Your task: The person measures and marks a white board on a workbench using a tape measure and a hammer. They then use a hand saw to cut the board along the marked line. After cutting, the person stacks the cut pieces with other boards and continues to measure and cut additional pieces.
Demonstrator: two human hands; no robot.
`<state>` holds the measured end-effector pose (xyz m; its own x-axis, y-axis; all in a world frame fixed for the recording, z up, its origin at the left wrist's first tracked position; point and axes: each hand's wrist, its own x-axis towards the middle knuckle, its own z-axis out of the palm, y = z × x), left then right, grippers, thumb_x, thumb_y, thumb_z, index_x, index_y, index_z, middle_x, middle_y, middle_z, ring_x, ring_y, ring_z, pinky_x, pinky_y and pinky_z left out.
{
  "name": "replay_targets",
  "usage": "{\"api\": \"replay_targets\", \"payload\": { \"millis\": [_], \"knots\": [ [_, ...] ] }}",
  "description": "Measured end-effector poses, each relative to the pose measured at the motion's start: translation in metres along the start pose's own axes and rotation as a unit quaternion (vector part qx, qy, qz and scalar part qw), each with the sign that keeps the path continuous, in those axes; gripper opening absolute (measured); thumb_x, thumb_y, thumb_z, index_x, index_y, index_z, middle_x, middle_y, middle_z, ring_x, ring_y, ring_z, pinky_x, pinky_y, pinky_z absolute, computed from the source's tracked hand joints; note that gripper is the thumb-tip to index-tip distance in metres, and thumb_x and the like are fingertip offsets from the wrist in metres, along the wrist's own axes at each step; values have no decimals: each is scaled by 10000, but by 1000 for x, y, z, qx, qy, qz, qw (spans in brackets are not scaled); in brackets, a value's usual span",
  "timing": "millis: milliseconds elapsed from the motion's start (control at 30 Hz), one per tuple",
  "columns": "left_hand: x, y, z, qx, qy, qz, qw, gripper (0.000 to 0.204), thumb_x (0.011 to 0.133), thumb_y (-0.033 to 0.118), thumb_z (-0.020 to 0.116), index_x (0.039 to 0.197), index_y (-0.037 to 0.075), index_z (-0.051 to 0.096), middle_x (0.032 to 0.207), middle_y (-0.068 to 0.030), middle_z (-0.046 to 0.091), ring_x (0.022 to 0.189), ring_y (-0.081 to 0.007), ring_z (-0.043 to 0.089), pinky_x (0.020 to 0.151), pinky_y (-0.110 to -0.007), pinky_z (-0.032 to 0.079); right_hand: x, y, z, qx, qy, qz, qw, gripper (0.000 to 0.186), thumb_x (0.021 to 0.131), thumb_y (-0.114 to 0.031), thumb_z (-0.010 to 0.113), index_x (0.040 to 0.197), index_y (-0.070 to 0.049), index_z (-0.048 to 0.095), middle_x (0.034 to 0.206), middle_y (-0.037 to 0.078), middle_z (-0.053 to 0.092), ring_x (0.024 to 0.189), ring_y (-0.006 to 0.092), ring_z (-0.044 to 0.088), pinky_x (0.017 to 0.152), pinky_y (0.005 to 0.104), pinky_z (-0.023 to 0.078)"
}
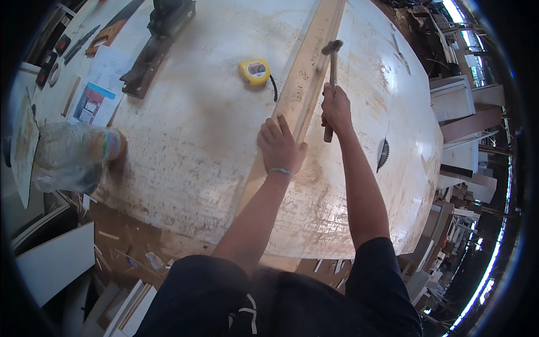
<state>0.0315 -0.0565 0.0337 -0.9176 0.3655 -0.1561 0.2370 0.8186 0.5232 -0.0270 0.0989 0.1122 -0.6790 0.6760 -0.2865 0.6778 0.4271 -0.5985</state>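
A long wooden board [297, 92] runs from near my body to the far edge of the worktable. My left hand [281, 143] lies flat on it, fingers stretched forward, with a bracelet at the wrist. In my right hand [337, 109] is a hammer [333, 62], gripped round its wooden handle. The hammer's head is up beside the board's right side; whether it touches the wood I cannot tell. A yellow tape measure [255, 72] sits on the table left of the board, its black strap pointing toward it.
A saw blade [383, 154] pokes up through the worktable [359, 185] right of my forearm. To the left are a dark hand-plane-like tool [149, 64], printed papers [101, 90], a handsaw [112, 28] and a large plastic bottle [84, 146]. Panels [466, 118] are stacked beyond the right edge.
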Motion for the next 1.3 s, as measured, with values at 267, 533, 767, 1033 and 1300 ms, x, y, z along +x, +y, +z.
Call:
{"api": "replay_targets", "payload": {
  "millis": [267,533,767,1033,1300],
  "knots": [
    [-2,0,4,17,-1,-1,1000,1031,809,529,720,1542,-29,255,1499,-302,304,1408,-434,282,1164,-546,193,4,16,12,8,70,-31,997,480,1053,-402,441,970,55,562,663,160,601,481,262,625,422,410,534],
    [0,0,1,37,18,0,999,1062,785,556,733,1531,-40,269,1472,-297,347,1387,-426,309,1154,-541,211,-6,4,12,-15,37,-49,998,480,1058,-375,418,1009,83,551,716,234,644,540,324,676,443,437,546],
    [2,-5,-1,9,56,32,998,938,836,541,694,1493,-34,351,1440,-281,414,1365,-412,361,1144,-518,249,-57,11,0,129,-9,33,991,449,1045,-417,455,1039,24,535,632,113,533,446,228,561,432,384,493],
    [-2,-117,-32,33,7,277,960,629,1000,438,497,1508,77,414,1568,-164,363,1484,-349,263,1198,-487,224,-320,116,40,-68,-111,110,985,402,1054,-418,459,1178,-38,493,783,312,658,793,524,653,687,578,480],
    [-3,-115,-31,63,2,251,966,595,1040,450,408,1517,94,424,1633,-144,279,1527,-356,180,1233,-501,154,-352,118,78,-43,-74,50,995,334,1053,-369,471,1103,-38,469,806,345,647,805,565,622,705,626,466]
  ]
}}
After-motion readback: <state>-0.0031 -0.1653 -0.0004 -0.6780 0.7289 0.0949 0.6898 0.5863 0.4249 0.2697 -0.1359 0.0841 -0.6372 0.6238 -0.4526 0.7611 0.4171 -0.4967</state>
